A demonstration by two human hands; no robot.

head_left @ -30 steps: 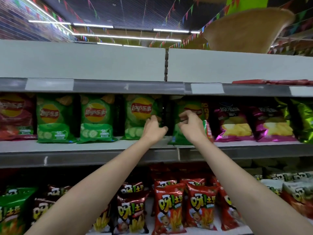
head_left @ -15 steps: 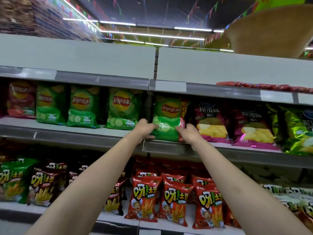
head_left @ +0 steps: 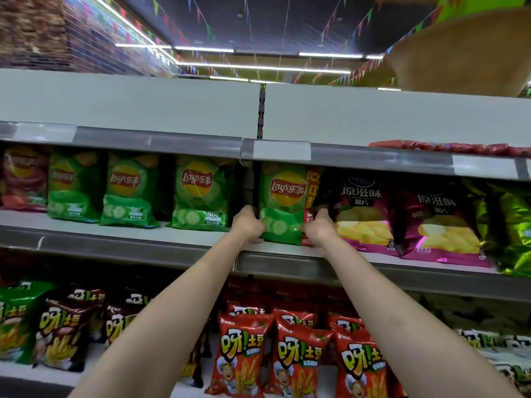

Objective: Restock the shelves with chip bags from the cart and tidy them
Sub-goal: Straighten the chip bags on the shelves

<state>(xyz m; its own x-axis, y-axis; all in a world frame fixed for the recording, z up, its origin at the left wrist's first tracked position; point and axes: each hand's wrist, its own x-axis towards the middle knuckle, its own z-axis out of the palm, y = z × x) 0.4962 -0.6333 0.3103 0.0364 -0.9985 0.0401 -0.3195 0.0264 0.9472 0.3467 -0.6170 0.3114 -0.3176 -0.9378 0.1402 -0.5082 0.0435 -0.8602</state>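
A: Store aisle, strip lights overhead, bunting strung across the ceiling. You faced the middle shelf (head_left: 115, 239), stocked with chip bags.

B: Where were my hands?

A: Both were on the green Lay's bag (head_left: 283, 205), standing upright on that shelf just right of the upright post. Your left hand (head_left: 248, 226) gripped its lower left edge, your right hand (head_left: 320, 229) its lower right edge, fingers curled round the bag.

B: Neighbours?

A: Purple chip bag (head_left: 363, 214) was just beside it on the right, more green Lay's bags (head_left: 201, 196) on the left. Red fries bags (head_left: 241, 351) were on the shelf below.
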